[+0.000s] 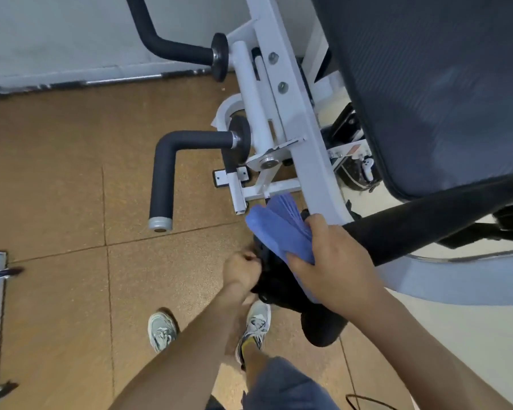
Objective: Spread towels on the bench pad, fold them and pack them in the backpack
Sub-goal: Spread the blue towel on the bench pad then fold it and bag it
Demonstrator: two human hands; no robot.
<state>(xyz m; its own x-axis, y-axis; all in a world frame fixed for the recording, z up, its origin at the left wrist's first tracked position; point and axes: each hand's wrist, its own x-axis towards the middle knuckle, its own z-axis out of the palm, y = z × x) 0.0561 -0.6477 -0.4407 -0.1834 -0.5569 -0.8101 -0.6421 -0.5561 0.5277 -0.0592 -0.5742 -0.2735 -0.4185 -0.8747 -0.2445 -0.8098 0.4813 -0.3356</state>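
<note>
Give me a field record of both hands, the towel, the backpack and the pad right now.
towel: blue, folded, held over the backpack
right hand: grips the towel
left hand: fist on the backpack's edge
backpack: black, low beside the white frame
bench pad: dark, upper right

Blue-grey shorts (282, 389) down at the near edge. Left sneaker (161, 331) and right sneaker (254, 324) are pale grey-white with darker panels and white laces – a bit of yellow sock (245, 347) shows at the right ankle. Left hand (243, 269) and right hand (332, 258) are bare – same for both arms.
</note>
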